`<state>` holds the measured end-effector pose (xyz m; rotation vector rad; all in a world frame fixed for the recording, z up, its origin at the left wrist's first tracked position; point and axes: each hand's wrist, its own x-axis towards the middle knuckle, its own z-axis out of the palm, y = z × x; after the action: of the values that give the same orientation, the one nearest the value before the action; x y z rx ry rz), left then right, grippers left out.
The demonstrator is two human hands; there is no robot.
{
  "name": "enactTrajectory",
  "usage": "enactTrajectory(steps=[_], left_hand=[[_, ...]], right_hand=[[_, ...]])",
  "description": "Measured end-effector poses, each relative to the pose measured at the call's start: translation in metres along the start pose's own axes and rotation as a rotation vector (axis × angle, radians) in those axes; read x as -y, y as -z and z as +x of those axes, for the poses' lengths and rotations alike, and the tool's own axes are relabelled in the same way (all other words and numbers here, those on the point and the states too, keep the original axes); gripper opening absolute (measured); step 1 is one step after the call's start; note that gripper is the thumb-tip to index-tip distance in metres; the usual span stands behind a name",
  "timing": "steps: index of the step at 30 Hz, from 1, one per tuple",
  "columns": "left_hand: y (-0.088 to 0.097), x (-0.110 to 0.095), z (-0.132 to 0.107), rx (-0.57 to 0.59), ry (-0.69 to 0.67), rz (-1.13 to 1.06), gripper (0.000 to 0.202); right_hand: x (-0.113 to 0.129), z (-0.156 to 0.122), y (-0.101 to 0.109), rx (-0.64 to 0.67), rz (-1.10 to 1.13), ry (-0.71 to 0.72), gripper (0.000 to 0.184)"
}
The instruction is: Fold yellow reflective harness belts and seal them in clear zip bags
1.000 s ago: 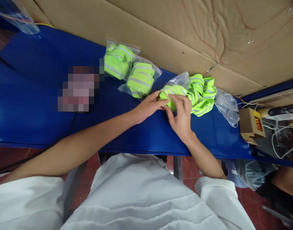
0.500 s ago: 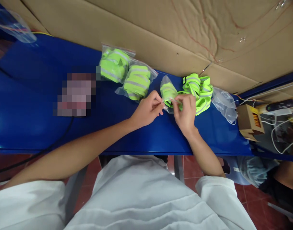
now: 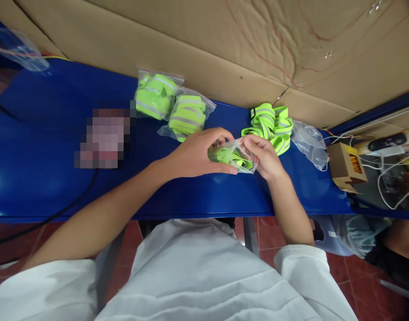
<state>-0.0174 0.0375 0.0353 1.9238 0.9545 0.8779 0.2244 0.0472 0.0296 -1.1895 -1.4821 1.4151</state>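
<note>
Since half a second ago, the small clear plastic bag [image 3: 237, 157] is lying lower and flatter, pulled back from the loose pile of reflective straps [image 3: 269, 126] toward the near edge of the blue table [image 3: 50, 178], and both hands are sitting closer around it. The left hand [image 3: 194, 156] is curling over the bag's left end, with the thumb running along its near edge and the fingers arching over the top, so it is grasping the bag from that side. The right hand [image 3: 266, 156] is pinching the bag's right end between thumb and fingertips, seemingly at the bag's opening, though the crinkled plastic is making that hard to confirm. A folded neon-yellow reflective strap [image 3: 228, 156] is sitting inside the bag, between the two hands and just above the table surface. The loose pile is lying just behind the right hand, not touching it. Two filled bags of straps [image 3: 172, 104] are resting side by side behind the left hand, against the cardboard sheet [image 3: 224, 44]. An empty clear bag [image 3: 309, 141] is lying to the right of the pile, with a small cardboard box [image 3: 344, 167] beyond it.
</note>
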Motion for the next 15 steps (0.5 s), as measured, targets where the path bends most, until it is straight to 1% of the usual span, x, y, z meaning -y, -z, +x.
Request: enactTrajectory(steps=[1,2,4,5,6,7,9,10,11,12,13,15], left_hand=[[-0.002,-0.003,-0.002,-0.012,0.038,-0.027,0.075],[-0.005,-0.005,-0.003,-0.051,0.068,-0.058,0.073],[-0.011,-0.007,-0.005,-0.161,0.127,-0.101,0.065],[-0.012,-0.009,-0.005,-0.205,0.150,-0.105,0.061],[-0.013,-0.010,-0.005,-0.231,0.157,-0.093,0.058],[-0.012,-0.011,-0.005,-0.232,0.142,-0.071,0.056],[-0.008,-0.015,-0.004,-0.180,0.035,-0.063,0.055],[-0.006,-0.017,-0.004,-0.144,-0.029,-0.099,0.055],[-0.005,-0.019,-0.004,-0.119,-0.073,-0.159,0.052],[-0.004,-0.020,-0.005,-0.112,-0.086,-0.234,0.049],[-0.005,-0.019,-0.006,-0.126,-0.060,-0.310,0.045],[-0.010,-0.014,-0.008,-0.210,0.078,-0.422,0.041]], right_hand=[[0.002,-0.002,0.000,-0.013,-0.019,0.018,0.058],[0.005,-0.004,0.000,-0.013,-0.037,0.054,0.066],[0.008,-0.008,0.002,0.033,-0.096,0.155,0.090],[0.009,-0.010,0.003,0.056,-0.139,0.203,0.098],[0.009,-0.011,0.003,0.058,-0.181,0.245,0.100],[0.009,-0.011,0.003,0.037,-0.209,0.273,0.096],[0.006,-0.012,0.002,-0.048,-0.194,0.295,0.072],[0.004,-0.013,0.000,-0.092,-0.158,0.297,0.060],[0.003,-0.014,-0.002,-0.134,-0.118,0.298,0.052],[0.003,-0.014,-0.003,-0.166,-0.089,0.298,0.049],[0.004,-0.015,-0.004,-0.184,-0.078,0.297,0.050],[0.006,-0.016,-0.005,-0.158,-0.108,0.290,0.057]])
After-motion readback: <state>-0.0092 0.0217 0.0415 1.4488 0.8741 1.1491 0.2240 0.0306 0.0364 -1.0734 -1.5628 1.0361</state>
